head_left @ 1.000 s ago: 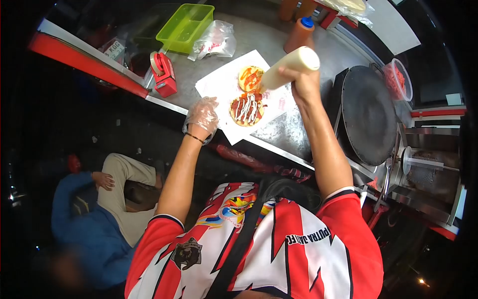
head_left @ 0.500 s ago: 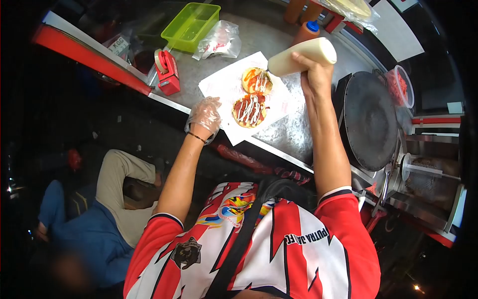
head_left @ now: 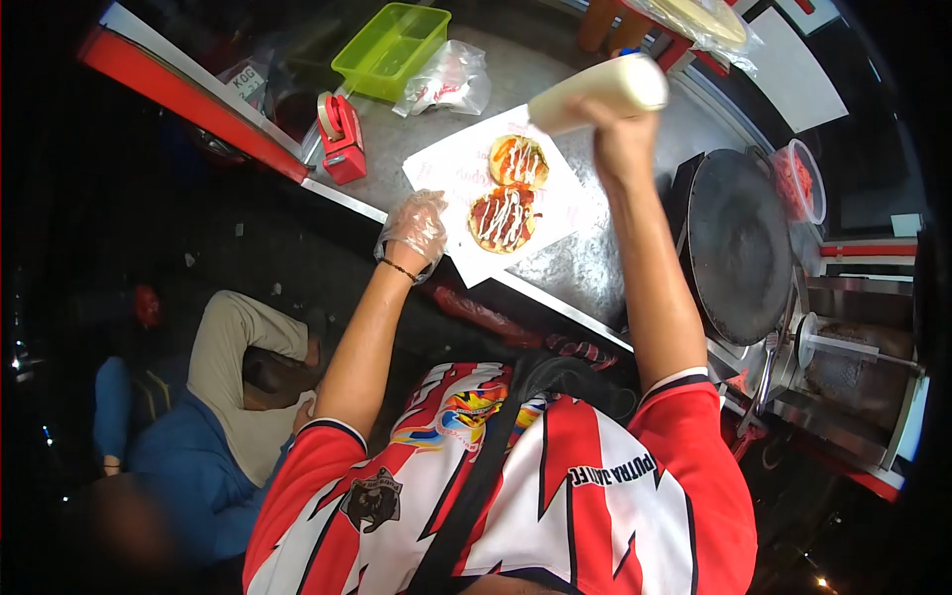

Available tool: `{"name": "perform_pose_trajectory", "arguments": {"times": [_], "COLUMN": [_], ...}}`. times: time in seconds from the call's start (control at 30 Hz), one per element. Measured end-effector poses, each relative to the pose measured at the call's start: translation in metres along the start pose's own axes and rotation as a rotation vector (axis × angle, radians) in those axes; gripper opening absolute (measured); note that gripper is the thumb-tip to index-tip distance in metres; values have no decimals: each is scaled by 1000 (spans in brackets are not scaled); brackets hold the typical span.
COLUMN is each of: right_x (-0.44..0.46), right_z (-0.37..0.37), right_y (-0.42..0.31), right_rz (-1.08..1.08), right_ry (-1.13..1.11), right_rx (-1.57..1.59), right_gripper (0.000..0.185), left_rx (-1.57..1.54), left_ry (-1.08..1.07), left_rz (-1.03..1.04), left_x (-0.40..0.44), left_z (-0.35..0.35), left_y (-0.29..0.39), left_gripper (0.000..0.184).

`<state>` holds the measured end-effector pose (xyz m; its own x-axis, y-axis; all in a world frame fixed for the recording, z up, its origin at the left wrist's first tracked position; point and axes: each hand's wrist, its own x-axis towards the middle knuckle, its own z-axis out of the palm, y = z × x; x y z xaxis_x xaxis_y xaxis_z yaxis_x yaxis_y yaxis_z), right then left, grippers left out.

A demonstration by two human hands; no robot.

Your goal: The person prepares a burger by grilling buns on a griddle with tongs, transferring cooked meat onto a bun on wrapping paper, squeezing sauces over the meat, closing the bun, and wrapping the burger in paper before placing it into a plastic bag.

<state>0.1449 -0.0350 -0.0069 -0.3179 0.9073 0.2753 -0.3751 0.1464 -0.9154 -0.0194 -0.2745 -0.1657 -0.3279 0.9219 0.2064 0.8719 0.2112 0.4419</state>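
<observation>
Head view: right hand [head_left: 627,139] has its fingers wrapped around a tilted bottle [head_left: 600,85]; gloved left hand [head_left: 415,226] has fingers curled at the edge of the paper [head_left: 448,178], grip indeterminable. Two sauced buns [head_left: 503,220] lie on that paper, on the worktop [head_left: 526,59] between tape dispenser [head_left: 342,139] and griddle [head_left: 741,248].

The counter [head_left: 585,276] is of grey metal, and it has a pale edge along the near side. On it lies white paper [head_left: 436,169] with faint reddish print, turned at an angle, and one corner reaches over the near edge. To the left of the paper stands a red tape dispenser [head_left: 344,159]. Farther back there is a green tray [head_left: 392,52], and just beside it lies a clear plastic bag [head_left: 451,81]. At the far side stand orange-brown bottles [head_left: 596,25].
</observation>
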Motion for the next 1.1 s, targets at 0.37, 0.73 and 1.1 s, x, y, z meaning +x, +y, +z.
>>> {"name": "perform_pose_trajectory", "arguments": {"times": [0.37, 0.73, 1.1], "right_x": [-15, -17, 0], "right_z": [1, -47, -12], "right_y": [33, -12, 49], "right_rz": [256, 231, 186], "right_ry": [35, 87, 94], "right_rx": [44, 39, 58], "right_gripper": [42, 38, 73], "left_rx": [-58, -39, -147], "left_ry": [-91, 13, 165], "left_rz": [-103, -7, 32], "left_x": [0, -1, 4], "left_z": [4, 11, -22], "left_y": [-6, -13, -17], "left_gripper": [29, 29, 31]}}
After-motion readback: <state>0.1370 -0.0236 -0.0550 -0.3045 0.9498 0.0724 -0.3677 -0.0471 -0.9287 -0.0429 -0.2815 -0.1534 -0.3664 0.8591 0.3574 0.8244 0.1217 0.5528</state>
